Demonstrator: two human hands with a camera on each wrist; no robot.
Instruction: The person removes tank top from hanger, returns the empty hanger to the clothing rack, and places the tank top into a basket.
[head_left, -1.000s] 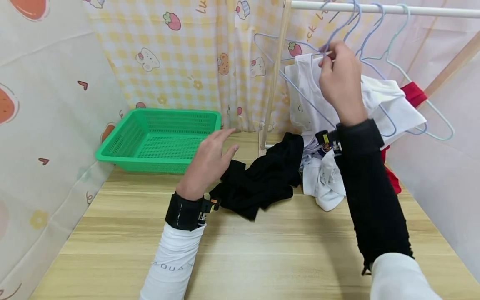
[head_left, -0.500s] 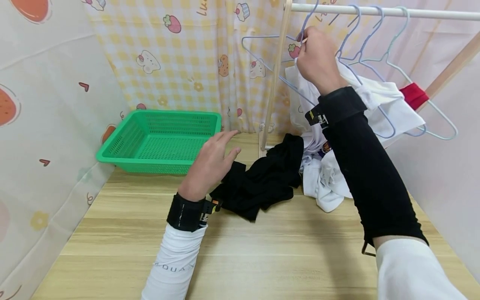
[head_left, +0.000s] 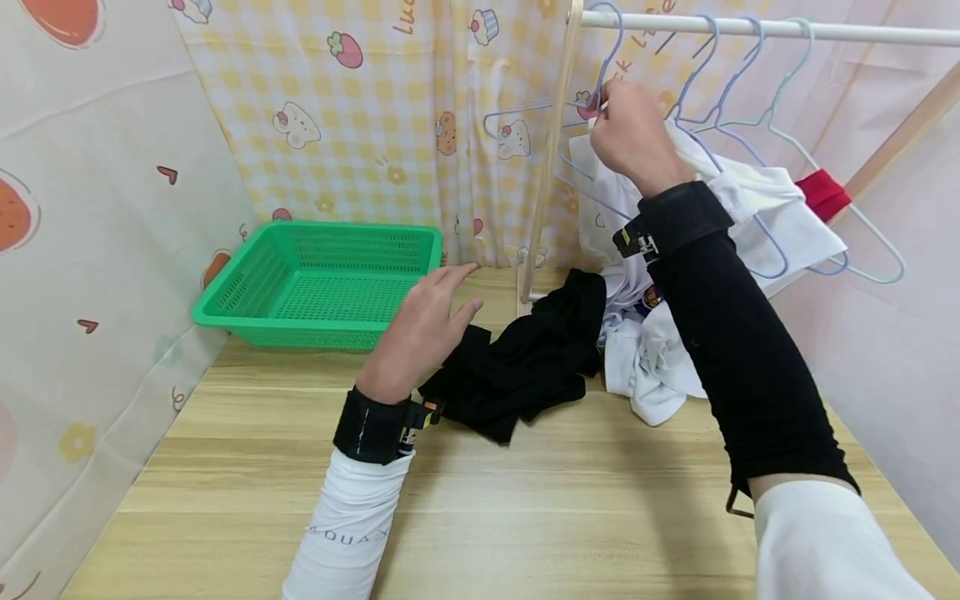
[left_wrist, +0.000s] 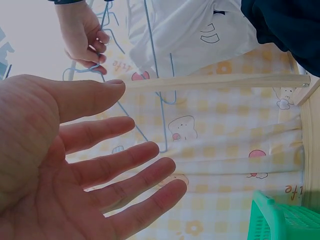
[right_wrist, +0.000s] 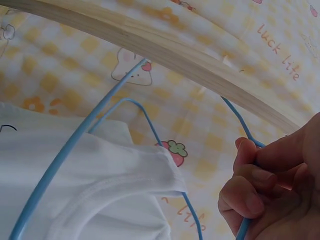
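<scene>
My right hand [head_left: 637, 133] grips a light-blue hanger [right_wrist: 239, 116] near its neck, fingers curled around the wire. The hanger's hook is at the left end of the white rail [head_left: 862, 33], and its wire arms cross the wooden post [head_left: 551, 158]. Beside it, a white shirt [right_wrist: 120, 165] with its neckline showing hangs on another blue hanger. My left hand [head_left: 420, 329] is held with straight, spread fingers and nothing in it, between the green basket [head_left: 311, 333] and a crumpled black garment [head_left: 532, 358]. The right forearm hides part of the white clothes.
More blue hangers and a pale green hanger [head_left: 873, 229] are on the rail to the right, with a red cloth [head_left: 825, 193] there. A crumpled white garment [head_left: 652, 367] lies on the wooden table [head_left: 480, 517] below. A patterned curtain [head_left: 367, 142] stands behind.
My right hand has moved the blue hanger left along the rail, away from the other hangers, first up, then down. The left hand has barely moved.
</scene>
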